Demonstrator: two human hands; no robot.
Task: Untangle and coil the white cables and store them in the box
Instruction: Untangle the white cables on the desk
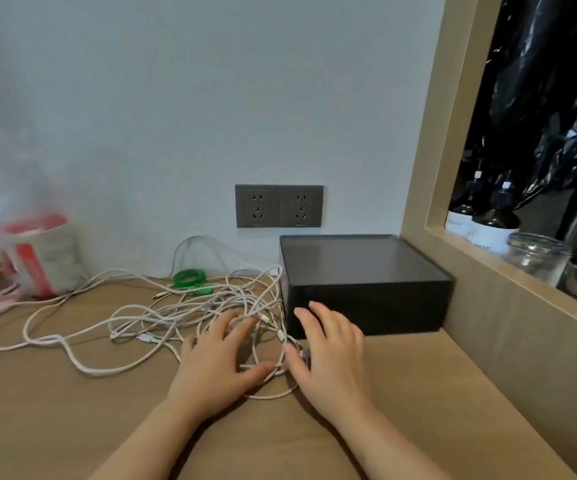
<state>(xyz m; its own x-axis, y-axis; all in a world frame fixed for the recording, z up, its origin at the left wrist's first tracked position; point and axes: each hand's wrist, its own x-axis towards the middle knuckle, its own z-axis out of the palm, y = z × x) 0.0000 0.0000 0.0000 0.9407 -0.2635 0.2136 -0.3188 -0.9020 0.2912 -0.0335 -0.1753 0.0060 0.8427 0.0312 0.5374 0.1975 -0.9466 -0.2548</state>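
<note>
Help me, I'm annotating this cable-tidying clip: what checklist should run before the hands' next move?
1. Tangled white cables within reach: ok, under the left hand and beside the right.
2. Grip taken: not ok; left hand and right hand lie flat, fingers straight, pinching nothing.
3. Free end found: ok, a white connector lies just left of the left hand.
4. Grey wall sockets unplugged: ok, both bare.
5. Black rectangular box open: cannot tell; its top looks flat and dark.
6. Green ring free of the cables: cannot tell; it lies at the tangle's far edge.
</note>
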